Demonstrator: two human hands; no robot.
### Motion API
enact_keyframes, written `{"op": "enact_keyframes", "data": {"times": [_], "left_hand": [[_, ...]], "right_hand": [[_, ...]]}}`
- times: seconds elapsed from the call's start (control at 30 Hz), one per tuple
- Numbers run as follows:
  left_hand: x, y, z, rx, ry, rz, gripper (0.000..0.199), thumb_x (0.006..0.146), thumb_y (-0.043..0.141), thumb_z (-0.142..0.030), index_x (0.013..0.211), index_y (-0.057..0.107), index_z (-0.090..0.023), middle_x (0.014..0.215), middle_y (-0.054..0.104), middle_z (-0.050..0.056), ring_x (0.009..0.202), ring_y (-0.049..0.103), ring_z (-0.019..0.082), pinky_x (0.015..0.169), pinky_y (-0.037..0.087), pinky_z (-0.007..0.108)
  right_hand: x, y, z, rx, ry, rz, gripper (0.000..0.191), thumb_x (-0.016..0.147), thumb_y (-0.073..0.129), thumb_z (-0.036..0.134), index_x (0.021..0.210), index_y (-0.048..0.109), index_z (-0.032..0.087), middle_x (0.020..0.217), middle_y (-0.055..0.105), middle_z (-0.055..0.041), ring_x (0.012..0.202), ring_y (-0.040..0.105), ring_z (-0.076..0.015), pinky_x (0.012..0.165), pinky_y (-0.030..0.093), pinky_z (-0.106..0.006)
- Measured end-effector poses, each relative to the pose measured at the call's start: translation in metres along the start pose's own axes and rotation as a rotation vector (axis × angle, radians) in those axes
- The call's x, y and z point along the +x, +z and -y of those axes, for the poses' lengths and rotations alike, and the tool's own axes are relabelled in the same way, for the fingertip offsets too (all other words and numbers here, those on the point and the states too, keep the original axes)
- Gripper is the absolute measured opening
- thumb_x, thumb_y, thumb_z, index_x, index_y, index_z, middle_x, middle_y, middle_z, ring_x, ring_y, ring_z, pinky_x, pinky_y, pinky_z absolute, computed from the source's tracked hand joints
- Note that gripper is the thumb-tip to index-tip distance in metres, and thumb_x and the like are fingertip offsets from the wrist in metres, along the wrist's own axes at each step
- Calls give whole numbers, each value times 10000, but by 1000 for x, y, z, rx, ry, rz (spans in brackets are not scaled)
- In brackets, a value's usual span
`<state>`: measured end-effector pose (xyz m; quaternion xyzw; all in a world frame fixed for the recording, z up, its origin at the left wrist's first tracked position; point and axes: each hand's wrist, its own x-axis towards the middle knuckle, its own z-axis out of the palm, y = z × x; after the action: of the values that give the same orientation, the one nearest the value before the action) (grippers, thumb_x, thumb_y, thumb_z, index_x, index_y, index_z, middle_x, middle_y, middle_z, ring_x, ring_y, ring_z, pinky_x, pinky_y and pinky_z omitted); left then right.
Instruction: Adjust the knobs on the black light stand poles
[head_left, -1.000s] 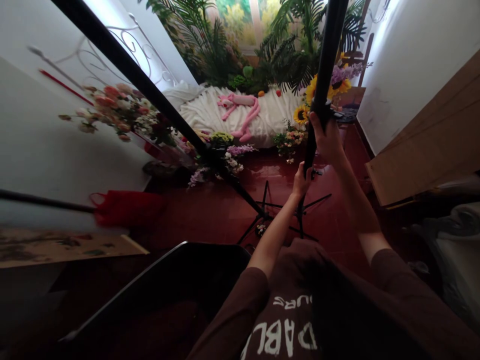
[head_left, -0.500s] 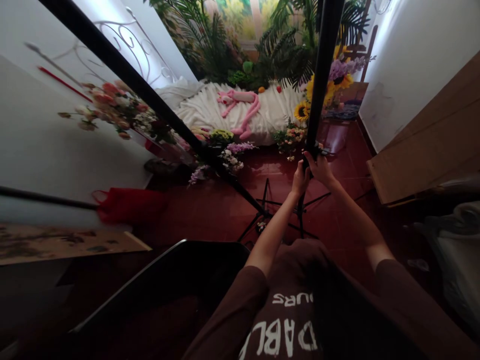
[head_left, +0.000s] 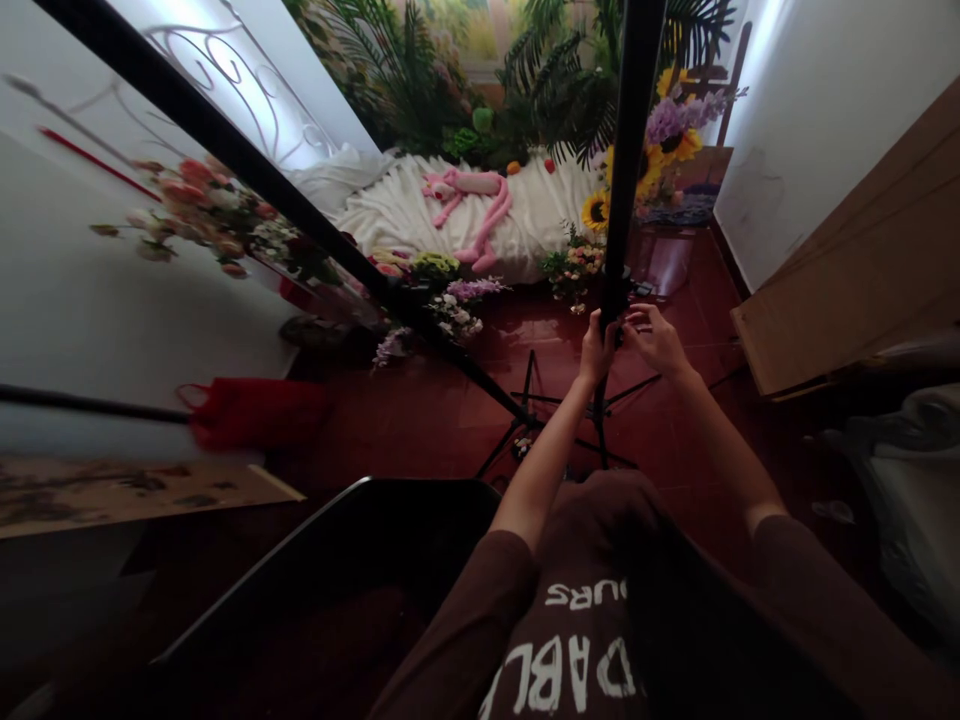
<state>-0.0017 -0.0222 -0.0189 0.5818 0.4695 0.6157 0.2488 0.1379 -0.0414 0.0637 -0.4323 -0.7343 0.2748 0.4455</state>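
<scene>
In the head view, a black stand pole (head_left: 624,170) rises from a splayed tripod foot on the floor. My left hand (head_left: 596,348) is wrapped round its lower part, just below a dark clamp (head_left: 616,288). At the same height, on the pole's right side, is my right hand (head_left: 657,342). Its fingers are bent, thumb and fingertips drawn together by the pole; whatever small part lies between them is too dark to make out. A second black pole (head_left: 300,210) slants across the left, its foot close beside the first.
A pink plush toy (head_left: 480,185) lies on a white cloth (head_left: 405,200) at the back. Artificial flowers (head_left: 195,200) and sunflowers (head_left: 596,211) flank it. A red bag (head_left: 255,412) sits left, a wooden board (head_left: 847,260) leans right, and a black-edged object (head_left: 367,482) is near my left arm.
My right hand has come off its grip round the pole and shifted slightly right, fingers now bent at the pole's side. The left hand stays on the pole. The view has shifted slightly.
</scene>
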Motion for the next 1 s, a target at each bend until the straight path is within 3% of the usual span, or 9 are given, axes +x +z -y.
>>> {"op": "enact_keyframes", "data": {"times": [0.13,0.3,0.4,0.5,0.63,0.8,1.0], "left_hand": [[0,0,0,-5,-6,-1,498,939,418,-621,1208,533,-218,836,663,51,695,638,152,656,514,266],[0,1,2,-4,-21,-8,491,933,442,-618,1203,538,-220,809,653,46,671,627,150,633,504,265],[0,1,1,-7,-27,-15,464,936,457,-600,1205,540,-231,811,650,40,688,630,148,648,503,266],[0,-1,0,-12,-37,-7,448,937,470,-585,1197,546,-228,810,649,36,695,629,145,652,499,263],[-1,-3,-2,-11,-74,18,446,934,482,-578,1196,550,-225,810,645,30,704,623,142,677,500,269],[-2,-9,-10,-11,-99,46,485,932,457,-602,1228,535,-227,928,669,64,802,644,153,763,513,291],[-27,-36,1,-46,-201,172,521,927,442,-621,1197,536,-186,1104,660,120,975,655,159,871,511,299]], "right_hand": [[-9,-8,-4,-21,21,60,342,893,628,456,1158,620,240,1032,722,-51,917,708,-195,837,570,-343],[-5,-1,-4,-2,163,-11,307,922,577,445,1149,634,246,813,705,-13,735,692,-167,704,558,-287],[1,9,-7,181,348,-58,299,913,572,422,1153,612,248,781,678,8,593,649,-125,551,519,-227],[9,16,-9,477,628,-53,271,899,551,311,1156,577,228,712,627,35,445,557,-74,395,407,-167],[15,19,-8,703,837,-46,167,869,528,190,1028,580,196,601,540,68,395,469,-42,351,312,-136],[8,23,-5,756,831,-114,125,882,552,272,982,563,197,589,554,62,425,504,-65,405,373,-161],[-20,33,3,512,594,-209,436,848,549,569,1110,466,230,845,705,-30,607,661,-132,482,484,-217]]}}
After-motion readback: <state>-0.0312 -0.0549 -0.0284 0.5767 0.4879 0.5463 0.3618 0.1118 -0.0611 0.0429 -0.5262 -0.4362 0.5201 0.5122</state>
